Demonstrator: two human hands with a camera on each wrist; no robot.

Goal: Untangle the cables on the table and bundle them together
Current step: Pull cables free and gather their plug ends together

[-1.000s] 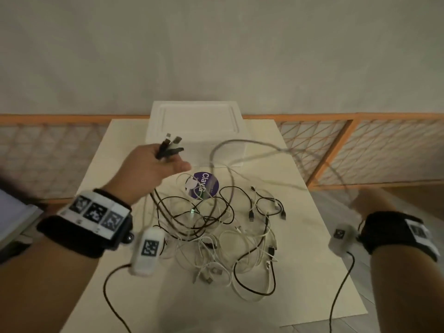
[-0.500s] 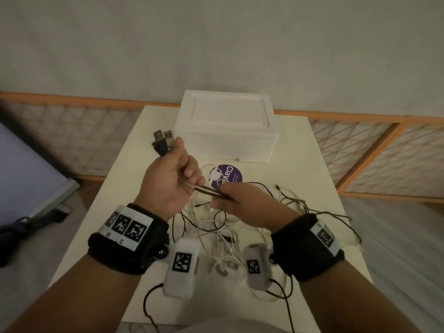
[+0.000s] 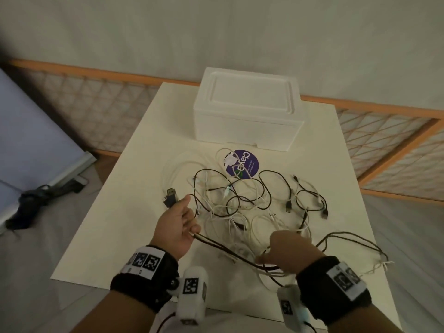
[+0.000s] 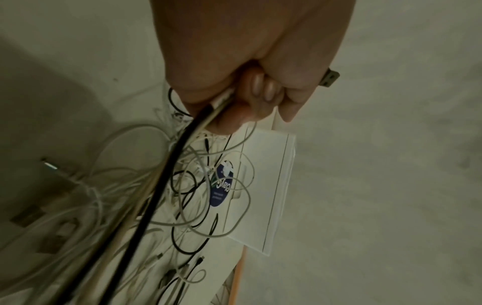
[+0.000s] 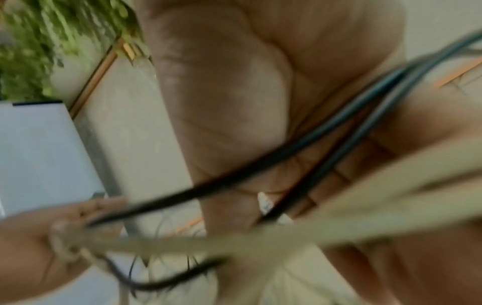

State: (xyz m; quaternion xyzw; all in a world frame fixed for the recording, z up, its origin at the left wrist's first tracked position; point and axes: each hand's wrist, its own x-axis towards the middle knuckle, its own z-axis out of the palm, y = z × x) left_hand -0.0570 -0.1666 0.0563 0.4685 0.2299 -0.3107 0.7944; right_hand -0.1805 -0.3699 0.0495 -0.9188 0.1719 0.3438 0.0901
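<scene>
The left hand [image 3: 176, 227] has its grip curled round a few gathered cables [image 3: 225, 249], plugs poking out beyond it. They run straight to the right hand [image 3: 287, 254], whose grip loosely hooks them. The tangle [image 3: 242, 203] lies on the tabletop [image 3: 134, 212] just beyond both.

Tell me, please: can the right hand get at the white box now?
Probably not yet. The right hand holds cables stretched from the left hand, and the box stands beyond the tangle.
</scene>
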